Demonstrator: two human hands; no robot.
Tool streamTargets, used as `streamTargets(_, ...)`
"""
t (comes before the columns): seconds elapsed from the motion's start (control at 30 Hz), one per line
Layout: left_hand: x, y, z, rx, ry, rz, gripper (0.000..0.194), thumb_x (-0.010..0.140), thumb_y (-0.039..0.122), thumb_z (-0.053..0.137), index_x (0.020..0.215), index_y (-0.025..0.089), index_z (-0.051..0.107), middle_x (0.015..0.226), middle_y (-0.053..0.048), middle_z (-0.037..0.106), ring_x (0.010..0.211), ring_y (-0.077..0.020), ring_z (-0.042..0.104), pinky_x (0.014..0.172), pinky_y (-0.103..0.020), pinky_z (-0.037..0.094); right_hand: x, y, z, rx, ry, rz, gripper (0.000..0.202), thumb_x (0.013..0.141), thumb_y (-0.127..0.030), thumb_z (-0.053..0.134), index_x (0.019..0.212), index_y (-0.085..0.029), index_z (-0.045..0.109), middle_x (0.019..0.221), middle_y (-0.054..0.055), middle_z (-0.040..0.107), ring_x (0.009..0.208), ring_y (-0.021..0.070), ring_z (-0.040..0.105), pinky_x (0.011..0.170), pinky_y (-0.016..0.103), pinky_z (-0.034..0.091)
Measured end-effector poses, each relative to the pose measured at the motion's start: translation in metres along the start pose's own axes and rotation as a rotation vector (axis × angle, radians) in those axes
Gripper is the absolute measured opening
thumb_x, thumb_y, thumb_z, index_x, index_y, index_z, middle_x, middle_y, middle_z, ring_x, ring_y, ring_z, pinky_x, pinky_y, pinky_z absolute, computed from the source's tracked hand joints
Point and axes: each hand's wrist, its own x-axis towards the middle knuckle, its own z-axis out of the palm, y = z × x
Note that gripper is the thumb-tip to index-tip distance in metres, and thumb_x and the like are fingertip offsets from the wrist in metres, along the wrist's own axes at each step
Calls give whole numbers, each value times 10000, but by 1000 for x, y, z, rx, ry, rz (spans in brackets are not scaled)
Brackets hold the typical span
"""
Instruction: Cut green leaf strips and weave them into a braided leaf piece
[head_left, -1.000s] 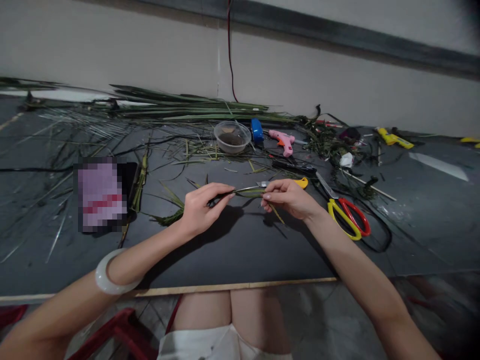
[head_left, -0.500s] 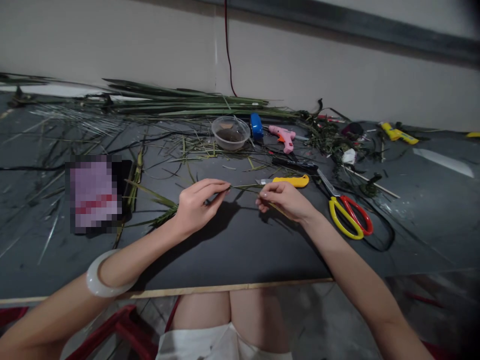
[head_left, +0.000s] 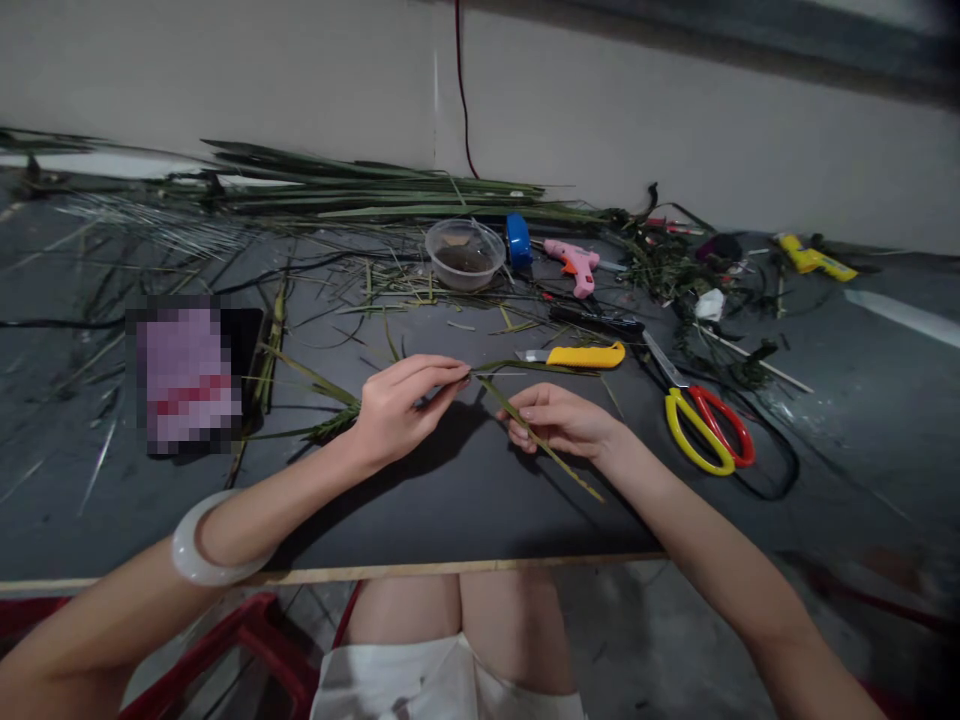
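Strands, thin and clear (head_left: 150, 225), lie at the far left of the surface (head_left: 465, 510), and I'd leave them alone. Nearer in I see a purple item (head_left: 184, 365), blurred out on my feed, so I can't say what it is. Next comes a leafy green sprig (head_left: 330, 425), fanning out behind the left hand (head_left: 401, 410); whether it joins what the fingers hold is hidden from me. That hand is closed, thumb and fingertips gripping the near ends of two leaf strips (head_left: 495, 393). I'd set this pinch right where the strips part and keep it steady, since a slack one would probably let them twist.

To the right of the fingertips, the upper strip (head_left: 547, 368) runs nearly level, with a fine pale line (head_left: 514, 374) just below it, perhaps wire. The lower strip (head_left: 562, 461) slants down across the fingers of the right hand (head_left: 562, 420). That hand is half curled; I cannot tell whether it grips the strip. I'd want light, even tension there, the strip flat and apart from its neighbour, because leaf this narrow may crease or split if jerked.

The yellow cutter (head_left: 589, 355) lies just beyond, blade pointing left, so I'd mind the knuckles. Farther right rest the scissors (head_left: 705, 430).
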Motion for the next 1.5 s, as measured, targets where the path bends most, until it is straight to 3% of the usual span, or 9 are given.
streamTargets(0.17, 1, 3, 0, -3, 26, 27, 63, 793, 105, 623, 840, 140, 647, 819, -59, 716, 748, -103, 673, 726, -176, 531, 3, 8, 5, 2, -99, -23, 347, 558, -401, 815, 651, -107, 655, 510, -16, 566, 437, 38, 490, 421, 139, 367)
streamTargets(0.33, 1, 4, 0, -28, 20, 37, 58, 804, 117, 613, 841, 148, 645, 817, -51, 718, 737, -99, 674, 715, -174, 532, 4, 7, 8, 34, -167, -100, 326, 580, -335, 811, 559, -113, 573, 509, -32, 529, 389, 9, 378, 381, 139, 268)
streamTargets(0.47, 0, 5, 1, -71, -5, -4, 55, 799, 112, 618, 841, 134, 647, 817, -65, 718, 748, -106, 675, 723, -182, 535, 2, 3, 11, -11, 26, -219, 253, 537, -278, 831, 649, -144, 649, 524, -27, 577, 404, 22, 402, 381, 143, 277)
streamTargets(0.67, -3, 11, 4, -159, -75, -85, 52, 810, 154, 607, 829, 144, 655, 802, -51, 721, 731, -116, 681, 711, -192, 545, 4, 1, 17, -83, 398, -489, 255, 448, -283, 849, 610, -201, 669, 579, -36, 625, 491, 62, 494, 443, 188, 393)
streamTargets(0.83, -3, 13, 5, -173, -99, -162, 47, 791, 165, 633, 818, 141, 664, 794, -45, 723, 715, -114, 679, 705, -179, 539, 6, 8, 12, -243, 481, -617, 200, 531, -240, 819, 687, -216, 698, 672, -25, 664, 570, 81, 557, 508, 205, 455)
streamTargets(1.0, 0, 13, 3, -140, -117, -241, 57, 793, 191, 633, 807, 152, 672, 787, -36, 725, 704, -123, 678, 681, -187, 538, 7, 6, 13, -175, 452, -574, 234, 512, -261, 829, 700, -209, 698, 655, -25, 673, 575, 88, 580, 524, 203, 469)
streamTargets(1.23, 3, 9, 1, -79, -30, -306, 44, 779, 193, 648, 779, 160, 677, 759, -25, 721, 682, -122, 667, 658, -194, 529, 0, -4, 8, -7, 165, -248, 288, 531, -331, 831, 660, -151, 647, 581, -5, 667, 517, 82, 605, 523, 189, 497)
streamTargets(1.33, 3, 8, 1, -80, -30, -297, 33, 771, 181, 654, 777, 156, 674, 755, -25, 720, 679, -119, 665, 655, -190, 525, -1, -5, 7, 31, 217, -282, 293, 531, -305, 833, 671, -159, 622, 551, -18, 659, 458, 81, 590, 470, 182, 495)
streamTargets(1.5, 0, 14, 4, -128, -83, -273, 30, 767, 162, 654, 784, 143, 669, 750, -27, 721, 670, -119, 671, 635, -176, 524, 4, 0, 14, -72, 392, -506, 261, 545, -284, 823, 615, -170, 599, 576, -13, 673, 495, 102, 621, 505, 213, 532)
